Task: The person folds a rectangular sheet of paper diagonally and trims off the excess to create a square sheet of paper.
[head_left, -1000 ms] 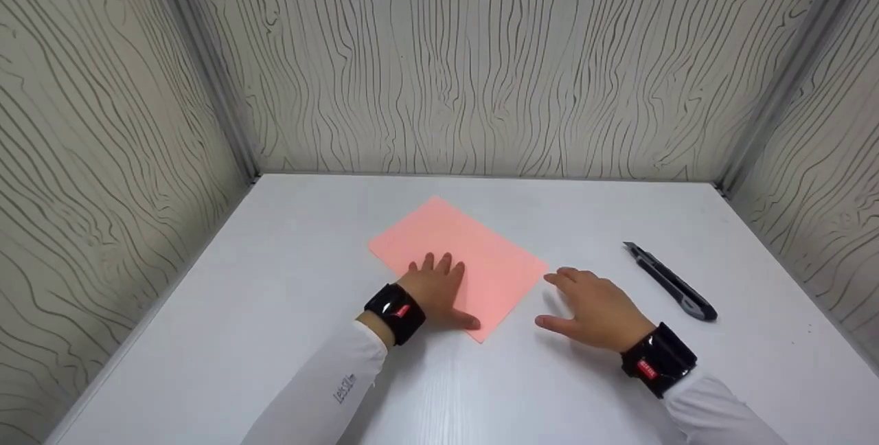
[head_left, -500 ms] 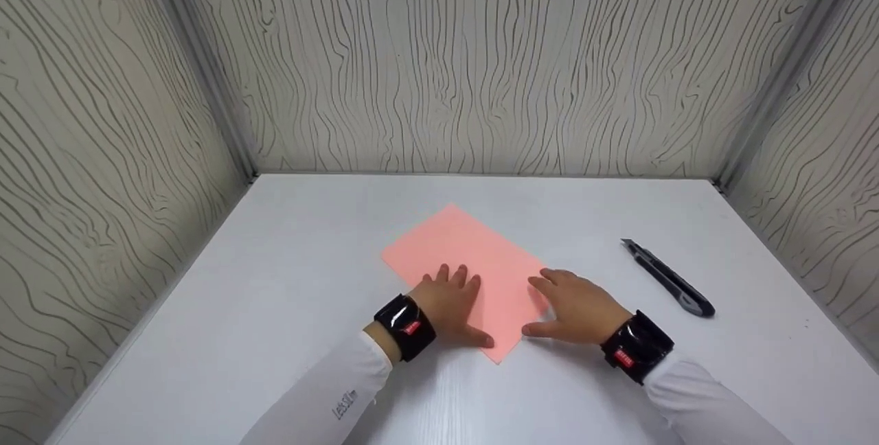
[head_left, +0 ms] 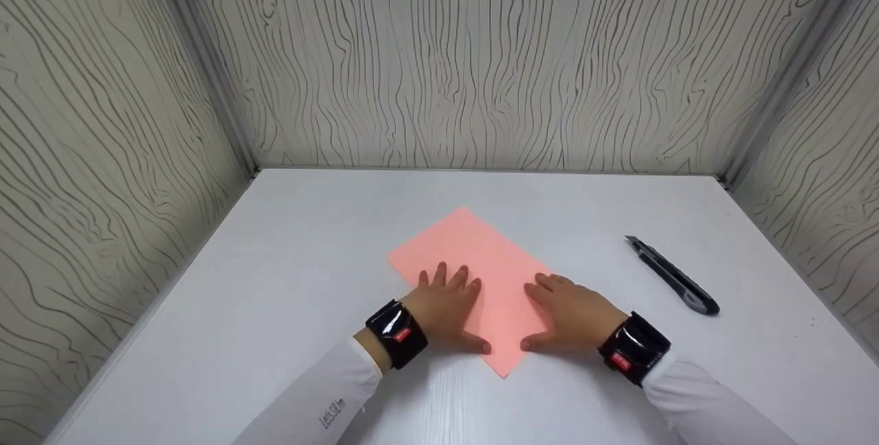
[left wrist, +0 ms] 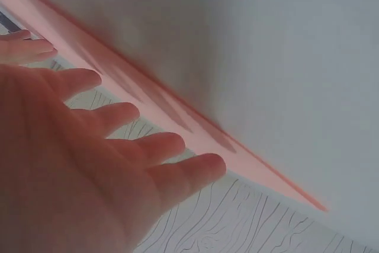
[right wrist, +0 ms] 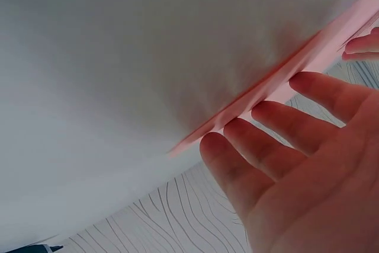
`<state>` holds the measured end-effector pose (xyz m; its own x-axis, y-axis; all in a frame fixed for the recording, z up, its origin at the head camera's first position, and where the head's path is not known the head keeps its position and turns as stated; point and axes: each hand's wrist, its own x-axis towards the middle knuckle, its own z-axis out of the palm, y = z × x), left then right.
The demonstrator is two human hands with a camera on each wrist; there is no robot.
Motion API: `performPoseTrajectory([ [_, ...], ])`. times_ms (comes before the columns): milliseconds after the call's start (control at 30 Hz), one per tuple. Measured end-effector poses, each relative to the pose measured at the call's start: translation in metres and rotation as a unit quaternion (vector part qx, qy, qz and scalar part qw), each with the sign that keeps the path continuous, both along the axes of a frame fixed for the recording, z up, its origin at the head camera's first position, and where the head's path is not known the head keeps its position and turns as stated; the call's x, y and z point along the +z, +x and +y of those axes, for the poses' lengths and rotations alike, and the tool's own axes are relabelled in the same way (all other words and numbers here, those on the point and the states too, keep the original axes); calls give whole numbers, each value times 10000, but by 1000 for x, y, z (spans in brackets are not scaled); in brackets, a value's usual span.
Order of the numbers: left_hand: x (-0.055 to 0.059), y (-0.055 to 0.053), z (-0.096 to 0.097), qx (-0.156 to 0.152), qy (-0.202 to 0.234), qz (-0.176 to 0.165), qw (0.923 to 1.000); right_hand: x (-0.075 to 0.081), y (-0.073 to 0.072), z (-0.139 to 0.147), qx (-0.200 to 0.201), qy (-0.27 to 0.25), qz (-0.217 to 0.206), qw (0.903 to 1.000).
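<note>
Paper point(head_left: 501, 280), pink and turned cornerwise, lies on the white table point(head_left: 302, 246) beneath your spread fingers in the head view: your left hand point(head_left: 445, 311) lies across its near-left edge, your right hand point(head_left: 580, 314) across its near-right edge, thumbs pointing in toward the near corner. Both hands have fingers extended and parted, clasping nothing. Well apart, to your right, a black-and-grey utility knife point(head_left: 673, 277) lies with its blade end away from you; black wristbands point(head_left: 397, 334) with red labels meet your white sleeves point(head_left: 316, 390), before a grain-patterned wall point(head_left: 481, 60). From your left wrist, four straight fingers cast shadows on the paper; how firmly they press, you cannot tell. From your right wrist, separated fingertips reach the paper's edge, the knife's dark tip at lower left.
</note>
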<state>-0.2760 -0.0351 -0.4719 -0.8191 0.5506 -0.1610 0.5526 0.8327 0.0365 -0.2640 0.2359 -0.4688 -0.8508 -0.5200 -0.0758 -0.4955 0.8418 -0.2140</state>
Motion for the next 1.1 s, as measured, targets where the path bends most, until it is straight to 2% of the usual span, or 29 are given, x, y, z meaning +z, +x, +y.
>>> performPoseTrajectory([
  [367, -4, 2, 1, 19, -208, 234, 9995, 3, 1, 10, 132, -56, 267, 9995],
  [500, -6, 2, 0, -25, -228, 339, 9992, 4, 0, 16, -39, -207, 306, 9993],
  [633, -5, -1, -2, -54, -66, 352, 9993, 7, -1, 21, -134, -407, 333, 9985],
  [833, -1, -8, -6, -151, 198, 293, 9993, 11, 0, 24, 167, -591, 480, 9970],
  [967, 1, -15, -9, -238, 308, 373, 9985, 12, 1, 24, 353, -565, 639, 9957],
  [1100, 4, -21, -11, -369, 397, 524, 9972, 13, 1, 24, 590, -477, 981, 9923],
])
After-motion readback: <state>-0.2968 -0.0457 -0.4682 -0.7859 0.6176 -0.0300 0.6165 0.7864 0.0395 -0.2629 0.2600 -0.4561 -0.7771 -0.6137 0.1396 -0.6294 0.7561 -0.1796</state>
